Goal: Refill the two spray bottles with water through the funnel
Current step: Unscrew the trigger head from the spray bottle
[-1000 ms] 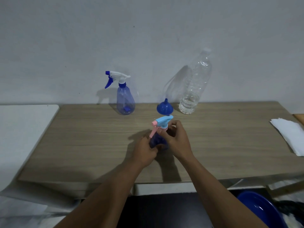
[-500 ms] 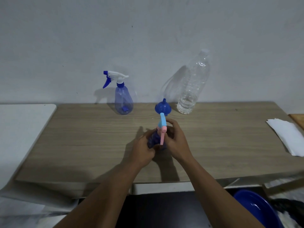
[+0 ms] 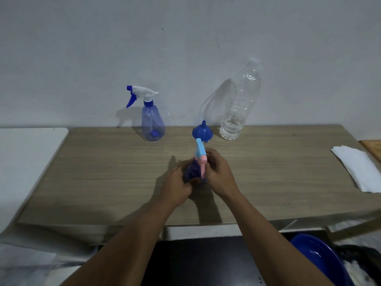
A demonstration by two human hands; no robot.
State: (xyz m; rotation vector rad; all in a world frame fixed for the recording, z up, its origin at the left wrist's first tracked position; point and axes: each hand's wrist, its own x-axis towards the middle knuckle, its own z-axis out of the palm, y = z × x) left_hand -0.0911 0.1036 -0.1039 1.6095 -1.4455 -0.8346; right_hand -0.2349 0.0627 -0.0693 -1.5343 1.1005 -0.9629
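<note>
A small dark blue spray bottle (image 3: 190, 174) stands mid-table between both hands. My left hand (image 3: 177, 183) grips its body. My right hand (image 3: 217, 174) holds its light blue and pink spray head (image 3: 201, 155) at the neck, the pink trigger pointing toward me. Behind it a blue funnel (image 3: 202, 133) lies upside down on the table. A second spray bottle (image 3: 152, 122), clear blue with a white and blue head, stands at the back left. A large clear water bottle (image 3: 239, 106) with a little water at its bottom stands at the back right by the wall.
The wooden table (image 3: 103, 172) runs along a white wall. A white folded cloth (image 3: 358, 168) lies at its right edge. A white surface (image 3: 24, 153) adjoins on the left. A blue basin (image 3: 321, 261) sits on the floor at lower right.
The spray head has turned in my right hand: its trigger pointed left a second ago and now points toward me. My left hand stays on the bottle's body.
</note>
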